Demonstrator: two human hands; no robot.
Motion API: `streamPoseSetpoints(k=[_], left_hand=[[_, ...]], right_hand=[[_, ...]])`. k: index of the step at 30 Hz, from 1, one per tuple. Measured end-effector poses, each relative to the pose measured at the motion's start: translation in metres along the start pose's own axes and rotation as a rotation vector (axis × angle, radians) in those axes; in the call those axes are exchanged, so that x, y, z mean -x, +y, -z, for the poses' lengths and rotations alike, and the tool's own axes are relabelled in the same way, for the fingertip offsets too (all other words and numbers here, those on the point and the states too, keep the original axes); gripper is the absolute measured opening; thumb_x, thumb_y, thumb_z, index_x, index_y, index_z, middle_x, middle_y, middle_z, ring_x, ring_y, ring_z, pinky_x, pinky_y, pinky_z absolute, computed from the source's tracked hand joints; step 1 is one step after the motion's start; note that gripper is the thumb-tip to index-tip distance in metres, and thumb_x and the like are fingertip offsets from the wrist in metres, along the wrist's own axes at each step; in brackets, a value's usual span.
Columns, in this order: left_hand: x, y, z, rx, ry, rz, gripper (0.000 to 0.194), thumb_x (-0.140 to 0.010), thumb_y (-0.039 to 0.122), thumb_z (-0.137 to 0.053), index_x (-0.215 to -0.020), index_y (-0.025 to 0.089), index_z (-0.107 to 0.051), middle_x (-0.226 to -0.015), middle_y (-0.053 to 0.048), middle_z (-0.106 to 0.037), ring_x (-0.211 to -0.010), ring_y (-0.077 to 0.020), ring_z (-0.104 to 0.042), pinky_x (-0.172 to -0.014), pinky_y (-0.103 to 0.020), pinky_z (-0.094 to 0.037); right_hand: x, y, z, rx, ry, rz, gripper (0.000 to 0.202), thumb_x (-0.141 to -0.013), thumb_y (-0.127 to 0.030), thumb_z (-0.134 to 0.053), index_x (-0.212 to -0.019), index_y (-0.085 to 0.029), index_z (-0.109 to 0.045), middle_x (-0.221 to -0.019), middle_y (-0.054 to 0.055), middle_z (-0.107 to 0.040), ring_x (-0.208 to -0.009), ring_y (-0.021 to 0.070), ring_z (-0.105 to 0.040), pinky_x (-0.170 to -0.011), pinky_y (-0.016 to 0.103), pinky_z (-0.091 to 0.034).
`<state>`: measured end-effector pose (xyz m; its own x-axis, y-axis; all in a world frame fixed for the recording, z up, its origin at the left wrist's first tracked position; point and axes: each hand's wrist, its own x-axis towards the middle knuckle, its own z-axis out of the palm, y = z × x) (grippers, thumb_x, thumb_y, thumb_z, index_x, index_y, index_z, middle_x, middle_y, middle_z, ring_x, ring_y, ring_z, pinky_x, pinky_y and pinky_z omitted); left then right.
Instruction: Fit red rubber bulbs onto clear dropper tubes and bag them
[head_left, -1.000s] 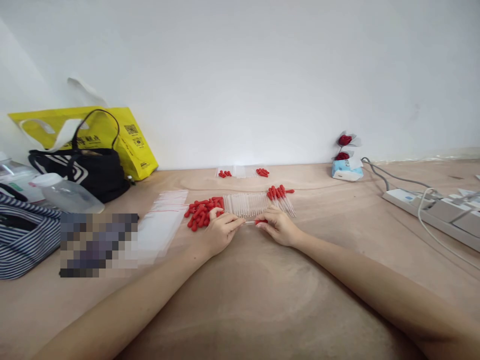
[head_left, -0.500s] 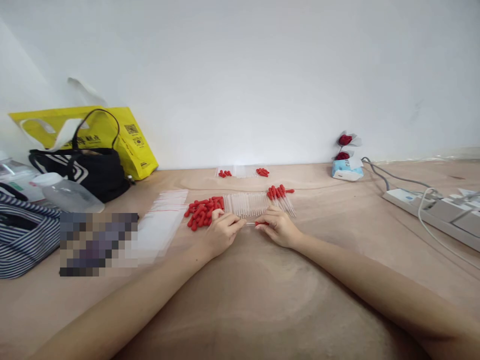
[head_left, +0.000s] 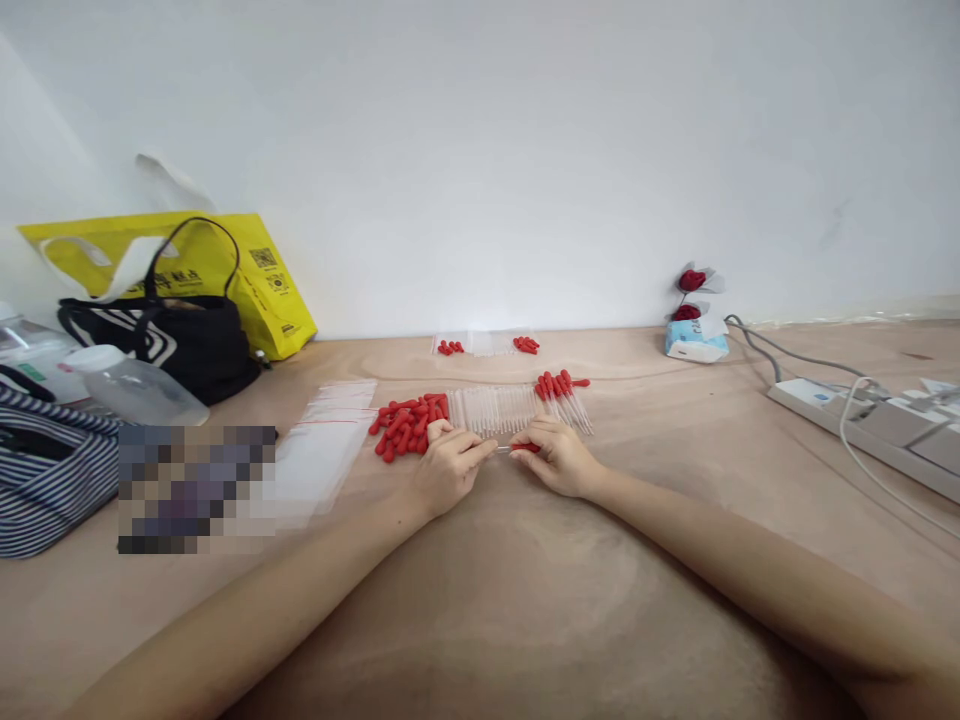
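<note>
Left hand [head_left: 450, 462]: pinching clear tube [head_left: 503, 449]. Right hand [head_left: 553, 457]: gripping red bulb [head_left: 527, 447] at tube's other end. Change: hands slightly closer, less tube bare between; bulb apparently seating deeper. Beyond hands: bulb pile [head_left: 405, 428] left, loose tubes [head_left: 495, 408] between, capped tubes [head_left: 566, 395] right.

On the table [head_left: 525, 580], a row of tubes [head_left: 491, 408] lies between a bulb pile [head_left: 403, 426], left, and droppers [head_left: 564, 384], right; behind them, two bulb groups [head_left: 451, 348] lie, apparently on plastic bags [head_left: 487, 343].

Makeshift workspace, home or office unclear: wooden table [head_left: 480, 600], white wall [head_left: 480, 150], yellow bag [head_left: 281, 310], power strip [head_left: 874, 440].
</note>
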<state>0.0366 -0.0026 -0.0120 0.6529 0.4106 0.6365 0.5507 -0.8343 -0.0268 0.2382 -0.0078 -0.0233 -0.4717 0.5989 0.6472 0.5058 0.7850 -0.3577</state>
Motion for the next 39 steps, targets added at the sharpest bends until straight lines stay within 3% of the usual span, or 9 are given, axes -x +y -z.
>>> streamPoseSetpoints(k=[12,20,27,30,34,39], left_hand=[[0.000,0.000,-0.004,0.009,-0.008,0.011,0.022,-0.085,0.016,-0.041,-0.091,0.021,-0.062,-0.069,0.000,-0.064,-0.063,-0.0118,-0.054,-0.069,-0.032,-0.026],[-0.002,0.001,-0.004,0.038,0.016,0.091,0.020,-0.088,0.023,-0.041,-0.091,0.019,-0.060,-0.076,0.000,-0.068,-0.065,-0.0117,-0.057,-0.074,-0.033,-0.029],[-0.003,0.005,-0.003,0.108,0.051,0.123,0.017,-0.087,0.024,-0.041,-0.093,0.019,-0.057,-0.082,-0.001,-0.069,-0.067,-0.0117,-0.060,-0.082,-0.034,-0.028],[-0.004,0.006,0.001,0.128,0.048,0.168,0.018,-0.086,0.026,-0.041,-0.096,0.018,-0.055,-0.083,-0.002,-0.069,-0.074,-0.0134,-0.061,-0.086,-0.036,-0.026],[-0.005,0.004,0.002,0.103,0.030,0.276,0.017,-0.085,0.025,-0.042,-0.091,0.018,-0.057,-0.084,-0.002,-0.068,-0.079,-0.0150,-0.060,-0.085,-0.037,-0.026],[-0.006,0.002,0.000,0.080,-0.062,0.277,0.015,-0.082,0.028,-0.047,-0.086,0.020,-0.059,-0.084,-0.001,-0.068,-0.080,-0.0157,-0.059,-0.084,-0.037,-0.026]], right_hand=[[-0.003,0.000,-0.004,-0.043,-0.018,-0.027,0.011,-0.080,-0.024,-0.051,-0.079,-0.018,-0.060,-0.072,0.004,-0.062,-0.068,0.0144,-0.052,-0.066,0.028,-0.042],[0.003,0.006,0.007,-0.196,0.015,-0.242,0.019,-0.072,-0.029,-0.061,-0.088,-0.019,-0.060,-0.082,0.005,-0.063,-0.077,0.0162,-0.057,-0.074,0.033,-0.045],[-0.005,0.005,0.003,-0.551,0.106,-0.380,0.025,-0.075,-0.040,-0.055,-0.089,-0.019,-0.058,-0.079,0.003,-0.062,-0.073,0.0138,-0.056,-0.071,0.030,-0.045],[-0.014,0.020,0.009,-0.602,0.223,-0.451,0.040,-0.076,-0.046,-0.051,-0.105,-0.019,-0.051,-0.077,0.002,-0.058,-0.072,0.0131,-0.056,-0.067,0.028,-0.045],[-0.020,0.062,0.037,-0.429,0.375,-0.587,0.050,-0.075,-0.046,-0.049,-0.114,-0.017,-0.040,-0.065,-0.003,-0.053,-0.065,0.0122,-0.054,-0.062,0.027,-0.044],[-0.022,0.100,0.059,-0.086,0.257,-0.791,0.033,-0.070,-0.039,-0.054,-0.093,-0.015,-0.053,-0.058,-0.002,-0.054,-0.055,0.0119,-0.052,-0.055,0.025,-0.039]])
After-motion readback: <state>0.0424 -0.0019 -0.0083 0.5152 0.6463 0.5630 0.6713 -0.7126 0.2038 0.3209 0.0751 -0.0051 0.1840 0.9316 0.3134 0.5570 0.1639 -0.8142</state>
